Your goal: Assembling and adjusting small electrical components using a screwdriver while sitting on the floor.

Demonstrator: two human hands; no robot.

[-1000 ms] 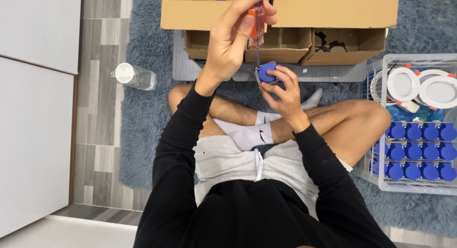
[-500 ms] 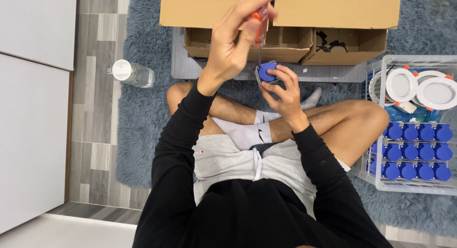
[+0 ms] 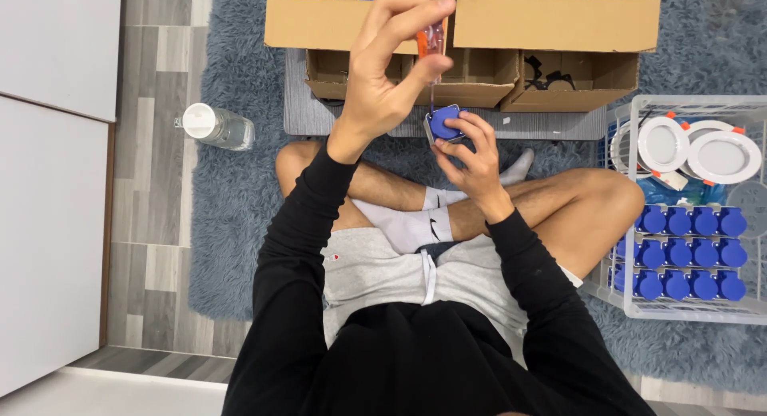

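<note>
Overhead, head cam: person sits cross-legged on a blue-grey shag rug point(image 3: 240, 224). Packages: two tan cardboard boxes point(image 3: 551, 21) side by side at top centre, flaps open; one shows blue parts at its rim, the other white parts. Two smaller open cartons point(image 3: 559, 77) lie just below them on a grey mat point(image 3: 319, 116), the right one w/ black bits inside. No labels legible.

Containers: clear plastic crate point(image 3: 639, 304) at right, beside the knee. Upper part holds round white discs point(image 3: 723, 156) w/ orange clips; lower part holds rows of blue capped parts point(image 3: 687, 252). Clear bottle w/ white cap point(image 3: 216, 127) lies on its side at the rug's left edge, well apart from both hands.

Hands: left hand point(image 3: 383, 81) raised, thumb and forefinger pinched on the orange-and-clear handle of a small screwdriver point(image 3: 431, 49); its thin shaft points down onto the small blue part point(image 3: 443, 122). Right hand point(image 3: 471, 156) cups that blue part from below, fingertips closed around its edges, above the crossed shins and in front of the cartons.

Vs. earlier frames: little change; left hand stays high w/ same pinch on the tool, right hand keeps the blue part at the same spot. Bottle and crate unmoved.
</note>
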